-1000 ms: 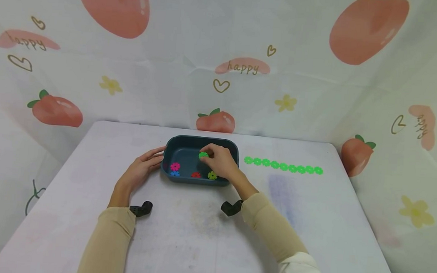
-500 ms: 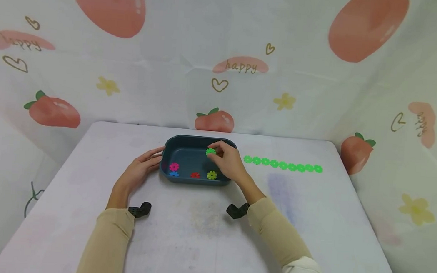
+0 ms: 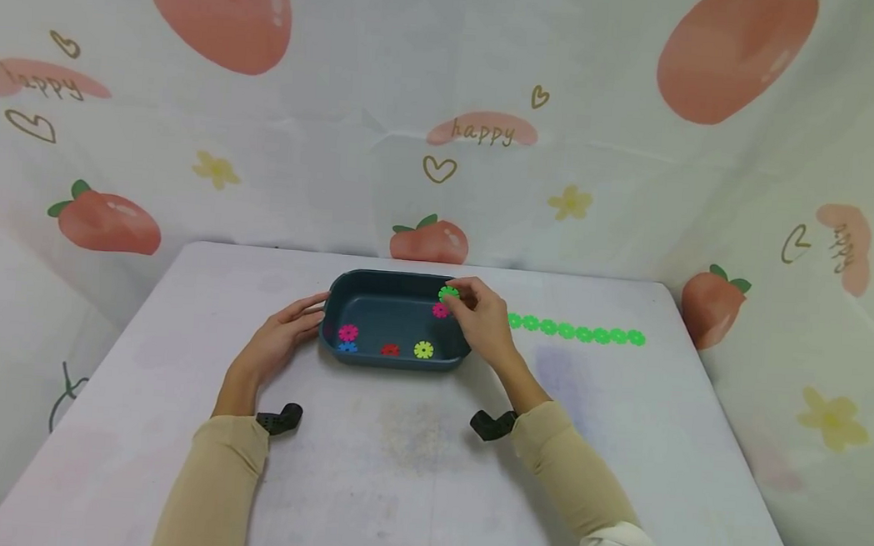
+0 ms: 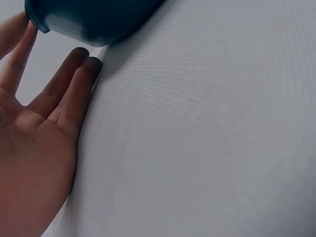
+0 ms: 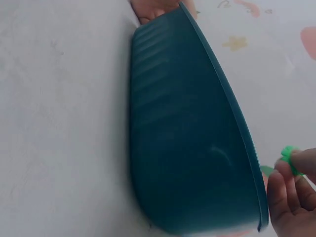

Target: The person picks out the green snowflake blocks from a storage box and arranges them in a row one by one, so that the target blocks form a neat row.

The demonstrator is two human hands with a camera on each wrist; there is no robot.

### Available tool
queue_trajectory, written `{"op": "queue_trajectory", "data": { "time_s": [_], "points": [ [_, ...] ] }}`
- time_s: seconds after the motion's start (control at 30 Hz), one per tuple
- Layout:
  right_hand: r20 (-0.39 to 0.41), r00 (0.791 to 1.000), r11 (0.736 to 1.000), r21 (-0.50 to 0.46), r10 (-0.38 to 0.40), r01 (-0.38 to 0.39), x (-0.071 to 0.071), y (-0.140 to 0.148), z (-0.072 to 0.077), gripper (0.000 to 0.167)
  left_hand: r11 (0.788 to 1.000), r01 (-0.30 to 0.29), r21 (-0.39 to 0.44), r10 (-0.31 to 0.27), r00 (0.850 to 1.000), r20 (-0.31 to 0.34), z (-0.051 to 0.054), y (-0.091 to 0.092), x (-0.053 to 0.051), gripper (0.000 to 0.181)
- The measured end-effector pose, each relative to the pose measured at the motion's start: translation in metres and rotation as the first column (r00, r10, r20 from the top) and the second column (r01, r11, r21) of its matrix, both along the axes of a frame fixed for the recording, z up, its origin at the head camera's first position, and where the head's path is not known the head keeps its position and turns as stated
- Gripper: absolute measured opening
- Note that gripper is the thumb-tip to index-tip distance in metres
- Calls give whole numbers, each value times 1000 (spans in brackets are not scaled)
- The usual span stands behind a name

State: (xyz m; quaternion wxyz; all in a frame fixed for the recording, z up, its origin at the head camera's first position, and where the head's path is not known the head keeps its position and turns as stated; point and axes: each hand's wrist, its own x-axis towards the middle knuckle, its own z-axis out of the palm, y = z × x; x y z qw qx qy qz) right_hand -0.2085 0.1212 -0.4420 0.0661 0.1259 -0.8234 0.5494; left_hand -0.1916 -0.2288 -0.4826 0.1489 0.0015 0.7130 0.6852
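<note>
Between thumb and fingers my right hand [image 3: 485,322] pinches a green flower-shaped disc [image 3: 447,294], just above the right end of a dark teal tray [image 3: 379,361]. The right wrist view shows the same green disc [image 5: 288,153] beyond the tray's rim. At the tray's left end, my left hand [image 3: 278,343] rests its fairly straight fingertips against the outer wall; in the left wrist view some fingers touch the rim. Inside the tray lie a pink disc [image 3: 347,333], a blue disc [image 3: 347,347], a red disc [image 3: 390,349], a yellow-green disc [image 3: 423,350] and another pink disc [image 3: 440,310].
A row of several green flower discs [image 3: 566,331] runs along the white table [image 3: 365,469] right of the tray; my right hand hides its left end. Behind the table hangs a printed cloth [image 3: 325,132]. Black wrist cameras sit on both wrists.
My right hand has carried the green disc right and up, from over the tray's middle to its right end, uncovering a pink disc. My left hand has stayed at the tray.
</note>
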Motion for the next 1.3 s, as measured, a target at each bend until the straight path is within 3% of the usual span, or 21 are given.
{"op": "queue_trajectory", "data": {
  "time_s": [0.27,0.67,0.9,1.3],
  "points": [
    [65,997,994,-93,-44,50,-2,10,-1,27,1000,-1,0,1,1000,0,0,-2,0,58],
    [137,986,992,-70,-98,108,-3,24,-4,32,1000,-2,-8,2,1000,1,0,-1,3,58],
    [122,982,986,-72,-143,153,-3,32,-13,31,1000,1,-8,-1,1000,-8,0,-1,2,58],
    [95,983,971,-167,-157,172,0,48,-22,26,1000,11,-5,-11,1000,-11,0,0,0,59]
  ]
}}
